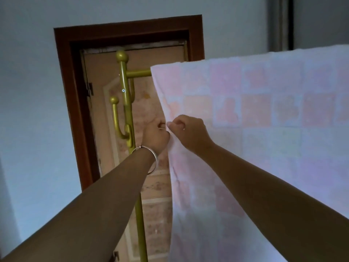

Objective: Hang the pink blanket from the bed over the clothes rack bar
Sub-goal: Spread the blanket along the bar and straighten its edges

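Note:
The pink checked blanket (264,114) hangs draped over the bar of the yellow-green clothes rack (138,73), filling the right half of the view and hiding most of the bar. Only a short stub of the bar shows left of the cloth, joined to the rack's upright post (127,103). My left hand (154,137), with a silver bangle on its wrist, pinches the blanket's left edge. Right beside it, my right hand (188,130) grips the same edge from the front. Both hands sit well below the bar.
Behind the rack stands a door (151,186) in a dark red-brown frame (66,91), with patterned panels. The post carries curved hooks with ball tips (114,101). Pale walls lie to the left and above. A grey vertical strip (280,23) is at the top right.

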